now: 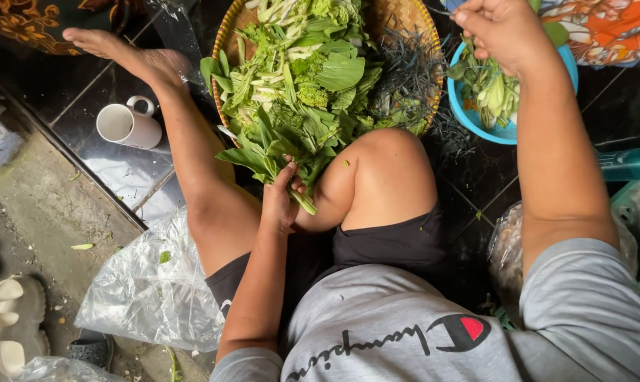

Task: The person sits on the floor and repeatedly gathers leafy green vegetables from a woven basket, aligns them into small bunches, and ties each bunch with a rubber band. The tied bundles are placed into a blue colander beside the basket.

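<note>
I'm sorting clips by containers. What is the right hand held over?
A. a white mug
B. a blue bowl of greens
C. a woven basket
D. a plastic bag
B: the right hand hovers above the blue bowl holding cut greens, beside the woven basket.

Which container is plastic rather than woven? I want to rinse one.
The blue bowl under the right hand is smooth plastic and holds a few greens; the big round basket is woven and piled high.
</note>
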